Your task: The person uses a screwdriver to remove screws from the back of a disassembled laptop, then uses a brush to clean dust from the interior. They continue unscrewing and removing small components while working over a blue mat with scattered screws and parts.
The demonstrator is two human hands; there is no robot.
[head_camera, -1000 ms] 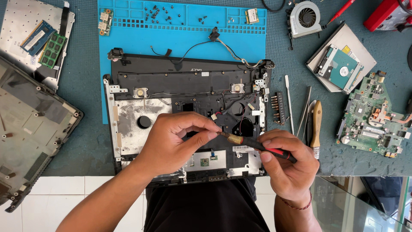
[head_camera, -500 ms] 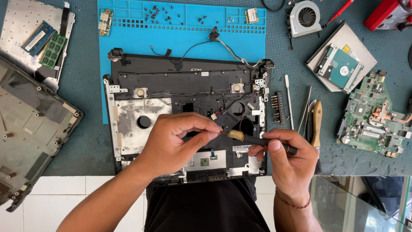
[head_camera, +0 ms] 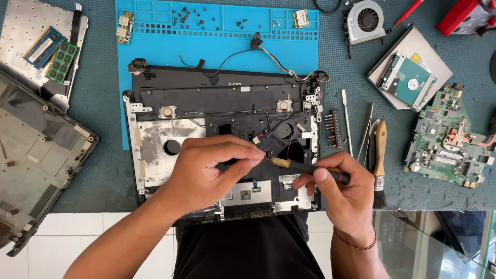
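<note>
Opened black laptop base shell lies on the blue silicone work mat on the counter; stiff yet brittle plastic, best gripped by its edges. Above its trackpad end, the slim black screwdriver with tan collar: light, rigid, slippery. Right hand fingers pinch its handle. Left hand fingers press together at its tip; whatever they hold is hidden.

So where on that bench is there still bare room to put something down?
Bare patches: the blue mat left of the laptop chassis, and the green bench mat between chassis and grey bottom cover. Crowded: the right side, with pry tools, brush, motherboard and hard drive.
</note>
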